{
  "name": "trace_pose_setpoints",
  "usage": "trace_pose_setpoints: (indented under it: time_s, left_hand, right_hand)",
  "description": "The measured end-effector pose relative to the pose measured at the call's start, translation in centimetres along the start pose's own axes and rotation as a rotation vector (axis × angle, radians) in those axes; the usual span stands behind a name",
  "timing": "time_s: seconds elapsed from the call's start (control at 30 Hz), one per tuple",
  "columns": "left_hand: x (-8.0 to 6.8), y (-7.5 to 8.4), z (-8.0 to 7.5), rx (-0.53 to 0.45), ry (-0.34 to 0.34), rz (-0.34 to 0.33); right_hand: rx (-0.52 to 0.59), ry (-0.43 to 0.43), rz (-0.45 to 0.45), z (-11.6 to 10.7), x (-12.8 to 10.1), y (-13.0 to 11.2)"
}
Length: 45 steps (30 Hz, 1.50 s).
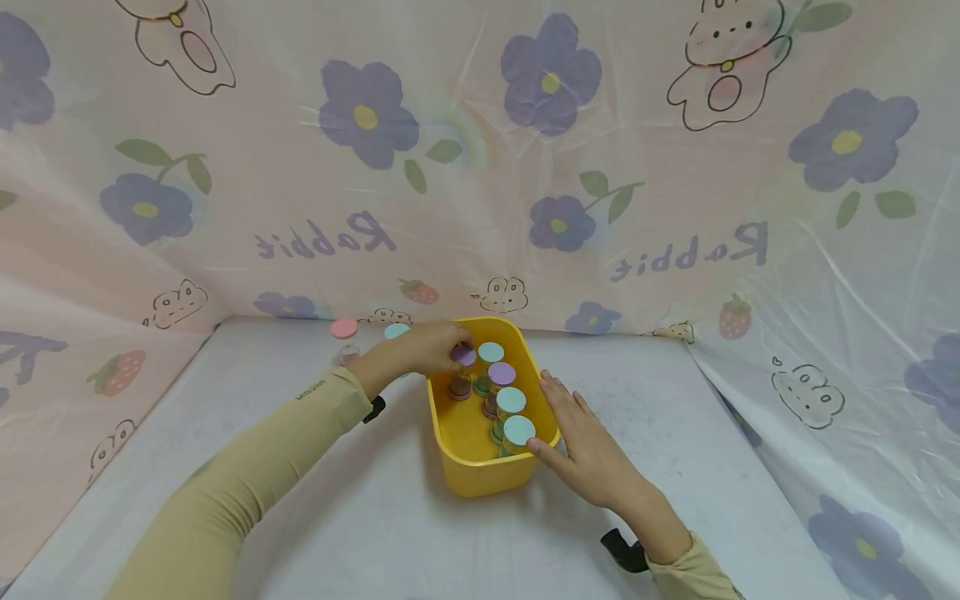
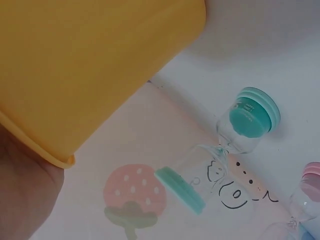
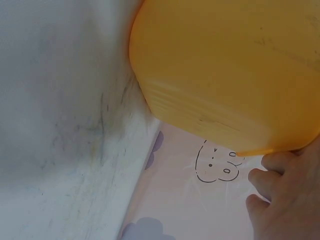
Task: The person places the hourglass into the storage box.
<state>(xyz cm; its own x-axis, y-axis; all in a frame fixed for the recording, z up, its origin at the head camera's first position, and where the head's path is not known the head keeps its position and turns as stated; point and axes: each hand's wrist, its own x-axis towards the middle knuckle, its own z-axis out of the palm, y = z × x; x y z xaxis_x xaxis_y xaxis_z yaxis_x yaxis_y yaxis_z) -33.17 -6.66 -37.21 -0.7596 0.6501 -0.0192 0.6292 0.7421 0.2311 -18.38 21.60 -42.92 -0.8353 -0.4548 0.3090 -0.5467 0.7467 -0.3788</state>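
Head view shows the right hand (image 1: 592, 454) nearest, at about five o'clock from the yellow bin (image 1: 480, 467), lying flat with straight fingers against the bin's right wall and rim, the thumb tip touching the near right corner. The bin stands upright on the white table (image 1: 375, 517), roughly in the middle of it. Inside the bin stand several small hourglass timers, their round caps facing up: two light-blue caps (image 1: 515, 417) closest to the near right corner, a purple cap (image 1: 502, 373) behind them, and another light-blue cap (image 1: 491, 352) further back at twelve o'clock. The left hand (image 1: 431, 346) reaches in over the far left rim from about ten o'clock, its fingers curled round a purple-capped timer (image 1: 462, 356) held just above the others. Beyond that hand, on the table at eleven o'clock from the bin, stand a teal-capped timer (image 2: 240, 130) and a pink-capped timer (image 1: 344, 330), close to each other and near the flowered plastic backdrop (image 1: 480, 167). In the right wrist view the fingertips (image 3: 270, 175) press the bin's outer wall just under the rim.
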Motion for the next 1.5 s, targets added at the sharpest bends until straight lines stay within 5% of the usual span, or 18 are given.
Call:
trace_pose_setpoints:
  time_s: [0.3, 0.67, 1.0, 1.3, 1.5]
  left_hand:
    - [-0.4, 0.1, -0.3, -0.004, 0.002, 0.013]
    - [-1.5, 0.3, -0.1, -0.087, 0.087, 0.062]
    - [-3.6, 0.2, -0.3, -0.265, 0.318, 0.076]
    - [-5.6, -1.0, -0.3, -0.368, 0.608, 0.16]
    - [-7.2, -2.6, 0.0, -0.456, 0.785, 0.131]
  right_hand:
    - [0.001, 0.006, -0.017, 0.1, 0.1, 0.1]
    - [0.002, 0.014, -0.03, 0.3, -0.4, 0.0]
    - [0.009, 0.022, -0.023, 0.4, -0.4, 0.1]
    - [0.014, 0.024, -0.022, 0.2, -0.3, -0.1]
    - [0.016, 0.028, -0.018, 0.2, -0.3, -0.1]
